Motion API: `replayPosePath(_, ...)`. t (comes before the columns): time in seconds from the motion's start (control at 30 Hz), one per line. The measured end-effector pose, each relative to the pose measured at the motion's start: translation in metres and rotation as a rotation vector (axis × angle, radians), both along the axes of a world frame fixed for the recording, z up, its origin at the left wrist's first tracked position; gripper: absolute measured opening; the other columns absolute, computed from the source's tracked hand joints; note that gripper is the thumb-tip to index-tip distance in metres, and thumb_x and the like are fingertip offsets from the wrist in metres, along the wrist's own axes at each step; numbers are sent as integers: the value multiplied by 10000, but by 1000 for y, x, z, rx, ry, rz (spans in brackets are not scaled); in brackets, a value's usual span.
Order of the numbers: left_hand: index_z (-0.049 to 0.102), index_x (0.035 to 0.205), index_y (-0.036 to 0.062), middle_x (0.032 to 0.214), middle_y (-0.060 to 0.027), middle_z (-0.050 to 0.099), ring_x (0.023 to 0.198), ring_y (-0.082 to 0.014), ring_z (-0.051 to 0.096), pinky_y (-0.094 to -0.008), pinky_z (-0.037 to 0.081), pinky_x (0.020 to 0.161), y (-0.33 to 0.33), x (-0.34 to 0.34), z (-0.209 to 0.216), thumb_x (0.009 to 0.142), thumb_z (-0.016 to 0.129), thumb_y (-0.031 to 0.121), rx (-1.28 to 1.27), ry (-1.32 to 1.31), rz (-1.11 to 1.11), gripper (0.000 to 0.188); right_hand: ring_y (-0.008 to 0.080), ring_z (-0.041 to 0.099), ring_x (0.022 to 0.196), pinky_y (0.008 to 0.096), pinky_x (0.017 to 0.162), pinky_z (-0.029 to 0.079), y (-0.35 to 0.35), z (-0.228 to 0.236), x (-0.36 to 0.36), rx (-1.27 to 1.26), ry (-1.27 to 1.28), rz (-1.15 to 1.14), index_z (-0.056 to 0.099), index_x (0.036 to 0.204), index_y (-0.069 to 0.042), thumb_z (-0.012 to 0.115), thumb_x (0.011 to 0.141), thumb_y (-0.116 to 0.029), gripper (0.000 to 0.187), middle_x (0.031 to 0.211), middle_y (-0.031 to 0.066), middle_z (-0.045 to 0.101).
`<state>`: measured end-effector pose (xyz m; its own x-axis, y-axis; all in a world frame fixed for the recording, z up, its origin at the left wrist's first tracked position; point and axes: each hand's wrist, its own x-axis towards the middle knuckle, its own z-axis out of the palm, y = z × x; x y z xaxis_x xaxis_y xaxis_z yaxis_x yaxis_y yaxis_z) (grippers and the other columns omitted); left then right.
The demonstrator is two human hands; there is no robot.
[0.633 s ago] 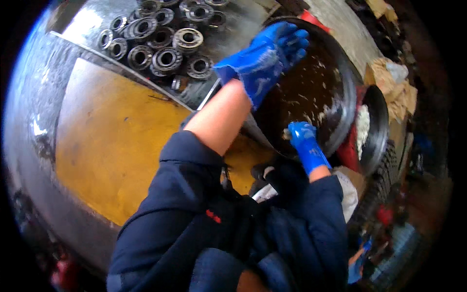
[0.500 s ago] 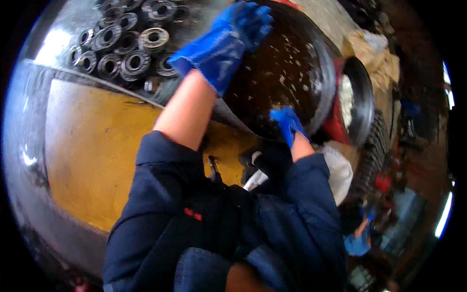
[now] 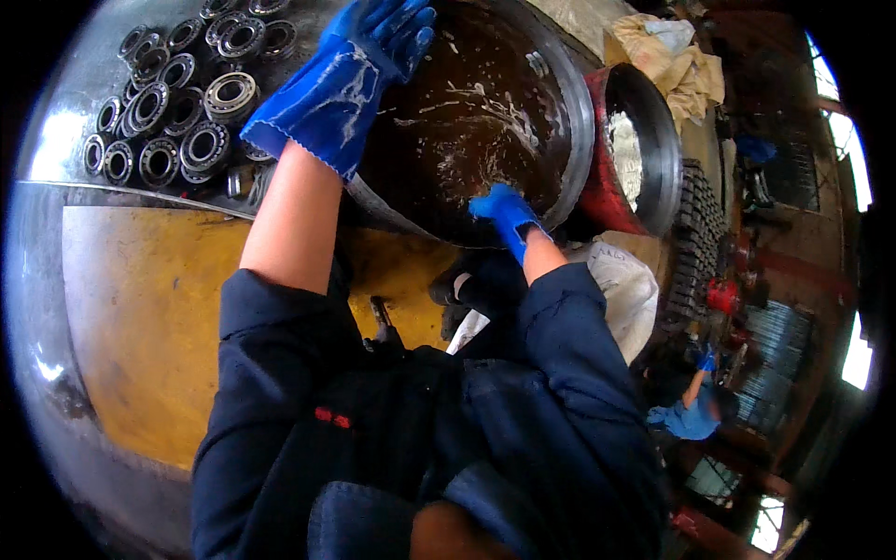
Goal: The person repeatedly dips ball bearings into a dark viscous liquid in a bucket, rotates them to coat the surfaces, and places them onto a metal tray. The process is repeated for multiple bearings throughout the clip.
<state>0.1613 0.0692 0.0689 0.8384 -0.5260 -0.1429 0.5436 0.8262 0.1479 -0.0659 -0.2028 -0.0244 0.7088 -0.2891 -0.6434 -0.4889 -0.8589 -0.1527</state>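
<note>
A wide round drum [image 3: 577,117] of dark brown liquid [image 3: 467,112] stands in front of me, with white foam streaks on its surface. My left hand [image 3: 387,42], in a long blue rubber glove, is over the drum's left side with its fingers stretched out. Nothing shows in it. My right hand [image 3: 507,217], gloved in blue too, reaches into the near right part of the drum. Its fingers are hidden in the liquid, where the surface is stirred up. Several metal roller bearings [image 3: 205,147] lie in a heap on the metal table left of my left hand.
A red drum [image 3: 597,177] holding something white stands right of the large one. Nearby are a white sack [image 3: 621,289], brown crumpled paper or cloth [image 3: 667,61] and stacked dark toothed parts [image 3: 689,238]. A yellow sheet [image 3: 159,327] is at left. Another person [image 3: 689,418] works far right.
My view has swung, so the scene sits further left. My left hand has shifted slightly left against the drum. Long foam streaks now spread across the liquid beyond my right hand.
</note>
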Motion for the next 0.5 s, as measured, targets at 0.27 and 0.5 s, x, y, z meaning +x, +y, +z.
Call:
replayPosePath(0.27, 580, 1366, 126, 1427, -123, 631, 1238, -337, 625, -480, 516, 1008, 7, -3, 16, 1103, 430, 352, 67, 131, -26, 378, 358, 713, 1088, 452, 954, 560, 28, 1, 26, -429, 195, 626, 738, 1206, -214, 787, 796, -276, 418, 1209, 120, 744)
replayPosePath(0.5, 554, 1391, 120, 1449, -133, 610, 1257, -347, 614, -484, 513, 1020, 2, -6, 16, 1099, 448, 355, -75, 31, -60, 390, 317, 707, 991, 421, 908, 532, -37, -41, -5, 92, -31, -273, 706, 1279, -54, 766, 808, -389, 581, 1145, 185, 742)
